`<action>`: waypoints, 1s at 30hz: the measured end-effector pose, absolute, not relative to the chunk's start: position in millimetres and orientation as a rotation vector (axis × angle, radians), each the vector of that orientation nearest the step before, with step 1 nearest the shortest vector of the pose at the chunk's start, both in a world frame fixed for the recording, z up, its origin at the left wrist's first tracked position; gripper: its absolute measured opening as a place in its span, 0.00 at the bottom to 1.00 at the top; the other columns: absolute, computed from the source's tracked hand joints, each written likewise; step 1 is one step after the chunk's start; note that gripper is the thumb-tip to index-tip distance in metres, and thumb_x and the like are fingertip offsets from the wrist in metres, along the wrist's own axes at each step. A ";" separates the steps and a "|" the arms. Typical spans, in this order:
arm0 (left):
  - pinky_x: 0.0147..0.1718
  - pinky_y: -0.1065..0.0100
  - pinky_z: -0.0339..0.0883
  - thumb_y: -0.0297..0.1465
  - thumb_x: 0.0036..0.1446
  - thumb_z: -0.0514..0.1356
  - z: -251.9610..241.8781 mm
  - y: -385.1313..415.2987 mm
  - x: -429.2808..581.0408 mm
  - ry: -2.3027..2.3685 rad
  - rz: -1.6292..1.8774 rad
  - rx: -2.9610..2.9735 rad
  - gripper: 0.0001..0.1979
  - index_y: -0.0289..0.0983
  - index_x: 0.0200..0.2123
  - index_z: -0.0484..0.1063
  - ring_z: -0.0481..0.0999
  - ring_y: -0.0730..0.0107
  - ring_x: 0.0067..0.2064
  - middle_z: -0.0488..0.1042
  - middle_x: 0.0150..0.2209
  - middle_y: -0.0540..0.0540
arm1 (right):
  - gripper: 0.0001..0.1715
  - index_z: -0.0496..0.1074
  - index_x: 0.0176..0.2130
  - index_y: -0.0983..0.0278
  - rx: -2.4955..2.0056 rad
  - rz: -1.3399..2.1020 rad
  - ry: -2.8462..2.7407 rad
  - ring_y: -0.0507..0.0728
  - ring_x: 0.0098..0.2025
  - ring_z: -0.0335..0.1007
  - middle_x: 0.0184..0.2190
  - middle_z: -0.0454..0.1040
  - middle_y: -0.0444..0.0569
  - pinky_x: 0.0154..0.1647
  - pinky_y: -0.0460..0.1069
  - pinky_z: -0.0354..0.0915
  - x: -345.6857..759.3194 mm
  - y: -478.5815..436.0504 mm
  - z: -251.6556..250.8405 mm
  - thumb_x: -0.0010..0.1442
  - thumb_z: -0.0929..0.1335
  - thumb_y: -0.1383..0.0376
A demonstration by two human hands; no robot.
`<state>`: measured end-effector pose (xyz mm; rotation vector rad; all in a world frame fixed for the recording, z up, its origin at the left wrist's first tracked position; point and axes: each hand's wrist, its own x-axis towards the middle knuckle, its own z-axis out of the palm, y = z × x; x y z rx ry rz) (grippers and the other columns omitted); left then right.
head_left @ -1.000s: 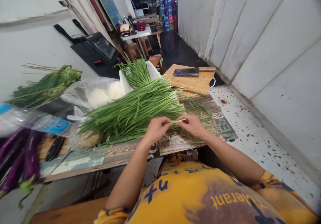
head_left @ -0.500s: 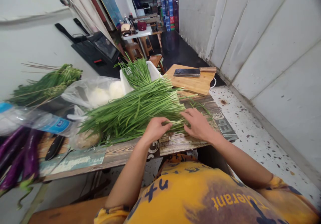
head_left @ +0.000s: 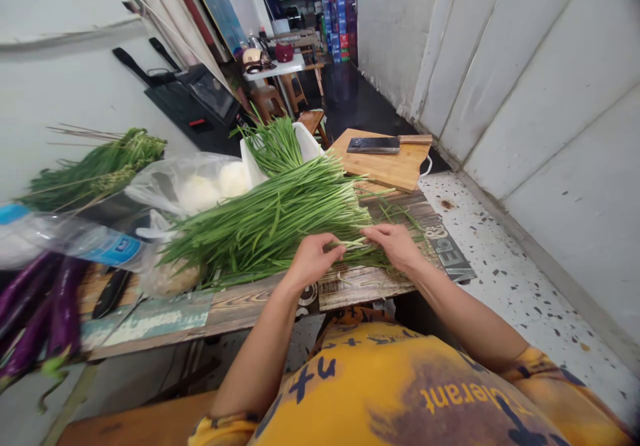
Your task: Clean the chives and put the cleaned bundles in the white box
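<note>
Here on my remote feed, the left hand [head_left: 315, 257] has thumb and forefinger drawn together, pinching a pale chive stem [head_left: 354, 242] whose end pokes out rightward from the fingertips. Facing it, I've got the right hand [head_left: 396, 246], forefinger and thumb close together right by that end; whether they grip anything, I can't tell from here.

And just beyond both sets of fingertips lies the big heap of chives [head_left: 275, 216], pale ends toward the right fingers, green tips trailing off to the left. Loose chive scraps [head_left: 400, 213] sit beyond the right knuckles on the wood-patterned tabletop [head_left: 235, 309]. Farther out past the fingers, I see a white container [head_left: 311, 143] with more chives in it, and to its right a cutting board [head_left: 380, 166] bearing a cleaver [head_left: 373, 145]. Well left of the left fingers: a blue-labelled bottle [head_left: 115, 249] and purple eggplants [head_left: 65, 299].
</note>
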<state>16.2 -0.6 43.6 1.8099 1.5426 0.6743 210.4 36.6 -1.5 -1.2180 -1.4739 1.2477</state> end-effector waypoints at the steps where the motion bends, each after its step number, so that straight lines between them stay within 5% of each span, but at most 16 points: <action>1: 0.29 0.72 0.57 0.35 0.52 0.57 43.5 -1.2 14.8 1.562 0.671 1.792 0.11 0.35 0.24 0.73 0.68 0.74 0.26 0.75 0.23 0.51 | 0.18 0.77 0.31 0.66 -1.277 1.150 -1.514 0.53 0.28 0.68 0.26 0.76 0.47 0.29 0.47 0.59 214.5 38.6 -2.1 0.52 0.69 0.53; 6: 0.27 0.72 0.58 0.37 0.53 0.56 41.4 -1.6 4.9 1.641 0.700 1.757 0.12 0.35 0.28 0.74 0.67 0.74 0.24 0.75 0.23 0.51 | 0.21 0.70 0.18 0.65 -1.485 0.504 -1.850 0.53 0.25 0.64 0.20 0.70 0.47 0.28 0.47 0.54 235.9 41.5 0.5 0.53 0.68 0.53; 8: 0.29 0.72 0.59 0.37 0.54 0.56 39.3 -1.0 4.0 1.629 0.705 1.765 0.12 0.36 0.32 0.75 0.70 0.72 0.26 0.75 0.24 0.50 | 0.21 0.69 0.21 0.65 -1.430 0.400 -1.957 0.53 0.26 0.63 0.22 0.69 0.47 0.29 0.47 0.55 234.7 35.9 2.8 0.56 0.67 0.53; 12: 0.30 0.72 0.60 0.37 0.54 0.56 38.0 -0.2 4.6 1.553 0.649 1.851 0.13 0.36 0.34 0.76 0.71 0.70 0.29 0.76 0.26 0.50 | 0.14 0.72 0.40 0.65 -1.106 0.269 -2.251 0.56 0.38 0.64 0.36 0.71 0.52 0.36 0.48 0.59 222.6 26.9 4.7 0.59 0.65 0.58; 16: 0.30 0.71 0.59 0.37 0.54 0.55 44.9 -2.7 -6.4 1.597 0.667 1.861 0.12 0.36 0.31 0.75 0.69 0.71 0.28 0.75 0.25 0.50 | 0.18 0.74 0.31 0.65 -1.250 0.148 -2.378 0.56 0.35 0.62 0.28 0.70 0.51 0.35 0.48 0.56 229.9 32.3 5.3 0.65 0.59 0.63; 21: 0.32 0.72 0.59 0.36 0.58 0.50 51.1 -7.7 -19.9 1.611 0.817 1.858 0.14 0.36 0.27 0.69 0.68 0.73 0.29 0.73 0.27 0.50 | 0.21 0.74 0.38 0.65 -1.293 0.015 -2.357 0.57 0.35 0.61 0.31 0.68 0.52 0.34 0.48 0.54 243.5 31.8 14.8 0.60 0.63 0.52; 30: 0.32 0.71 0.60 0.37 0.57 0.54 41.6 -10.4 -3.5 1.565 0.676 2.001 0.11 0.36 0.33 0.72 0.68 0.71 0.30 0.72 0.29 0.49 | 0.16 0.74 0.29 0.66 -1.014 0.122 -2.700 0.57 0.37 0.58 0.31 0.68 0.53 0.36 0.49 0.54 208.2 30.6 5.2 0.63 0.61 0.64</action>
